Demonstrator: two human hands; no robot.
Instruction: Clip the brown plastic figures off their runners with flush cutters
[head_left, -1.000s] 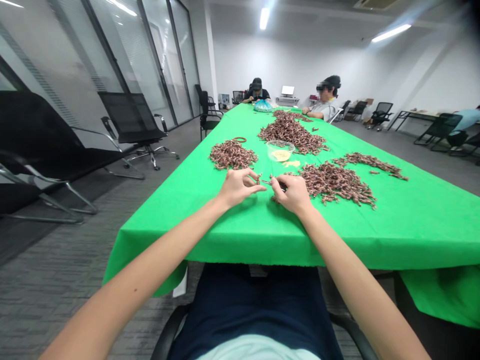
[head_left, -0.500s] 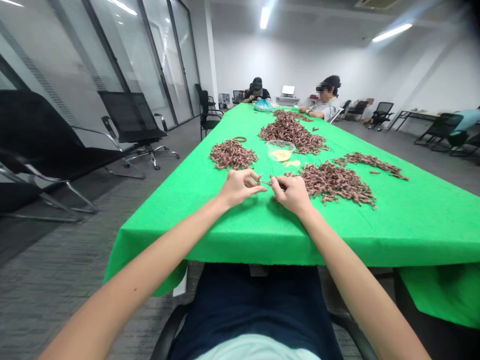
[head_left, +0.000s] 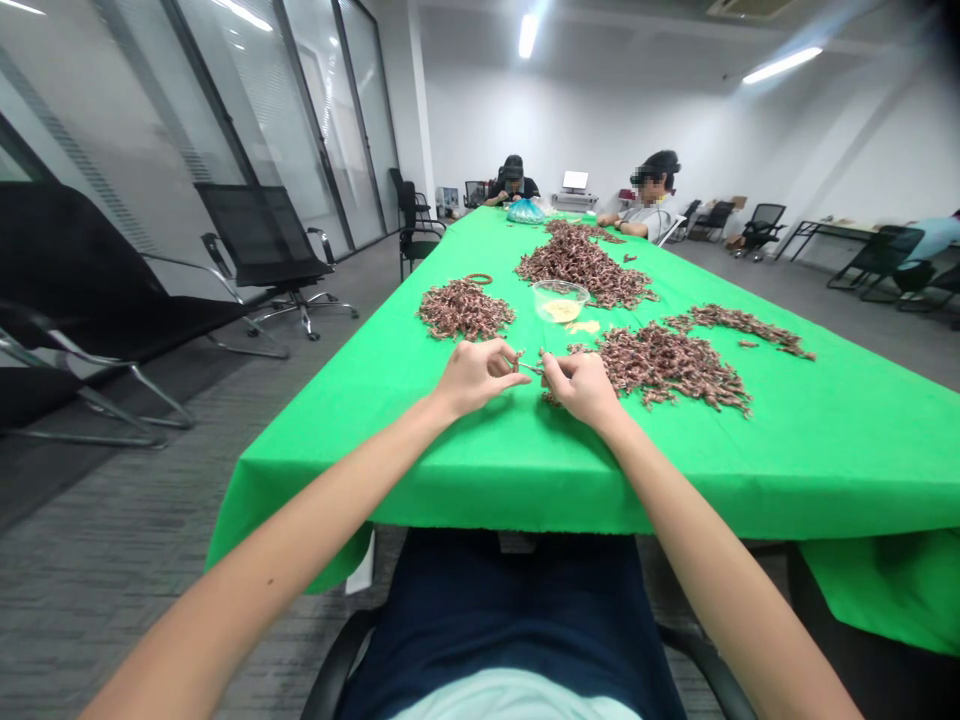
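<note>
Now: clear plastic bowl (head_left: 561, 301) holds yellowish material | left hand (head_left: 476, 378), right hand (head_left: 579, 388) pinching small brown piece (head_left: 531, 367)

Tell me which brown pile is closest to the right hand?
It's the wide brown pile on the right side of the green tablecloth. Its near edge comes right up to the right hand, while the other piles lie farther away.

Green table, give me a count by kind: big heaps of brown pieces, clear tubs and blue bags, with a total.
Large heaps of brown pieces: 5
Clear plastic tub: 1
Blue plastic bag: 1
Total: 7
</note>
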